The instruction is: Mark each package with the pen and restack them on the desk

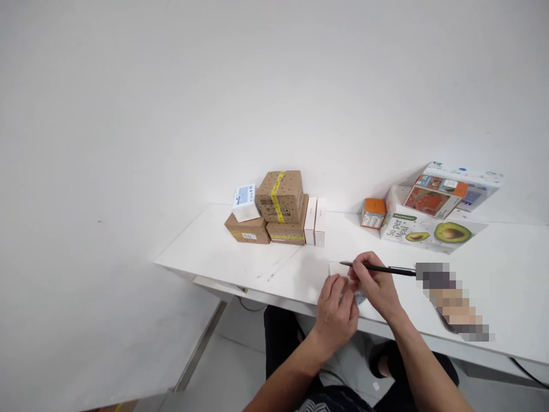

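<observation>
My right hand [377, 286] is closed around a slim black pen [381, 268]. The pen lies nearly level, its tip to the left and its clip end to the right. Close beside it, my left hand [338, 309] has its fingers bent down onto a small white item [337, 268] with some blue on it, near the table's front edge. Both hands cover most of that item, so whether it is a box or paper cannot be told. The pen tip is just over its far edge; contact is unclear.
Brown cartons [281, 197] with yellow tape stand stacked at the back, with a white-and-blue pack [244, 201] and slim white boxes [315, 222]. Back right are an orange box [373, 213] and an avocado-printed box [429, 229] bearing more boxes. A pixelated object [454, 303] lies right.
</observation>
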{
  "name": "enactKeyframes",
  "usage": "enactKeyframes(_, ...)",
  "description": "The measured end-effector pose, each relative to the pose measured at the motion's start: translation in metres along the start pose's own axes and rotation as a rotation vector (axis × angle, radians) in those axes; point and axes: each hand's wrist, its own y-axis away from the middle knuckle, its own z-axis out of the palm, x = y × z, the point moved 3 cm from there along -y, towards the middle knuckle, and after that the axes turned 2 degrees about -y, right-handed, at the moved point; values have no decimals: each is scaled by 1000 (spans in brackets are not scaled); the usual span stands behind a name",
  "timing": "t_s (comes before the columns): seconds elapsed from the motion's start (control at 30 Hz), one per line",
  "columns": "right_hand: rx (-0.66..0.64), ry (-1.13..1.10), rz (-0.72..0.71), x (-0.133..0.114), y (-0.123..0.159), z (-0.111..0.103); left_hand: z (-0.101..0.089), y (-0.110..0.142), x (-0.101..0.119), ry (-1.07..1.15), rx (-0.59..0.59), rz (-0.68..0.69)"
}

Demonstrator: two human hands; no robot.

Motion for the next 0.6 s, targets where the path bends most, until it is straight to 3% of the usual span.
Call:
enactKeyframes(0.27, -13, 283, -66, 4, 0, 5, 2, 1, -1, -23, 13, 2)
enactKeyframes(0.6, -16, 340, -57, 6, -1, 6, 2, -2, -1, -48, 49, -17)
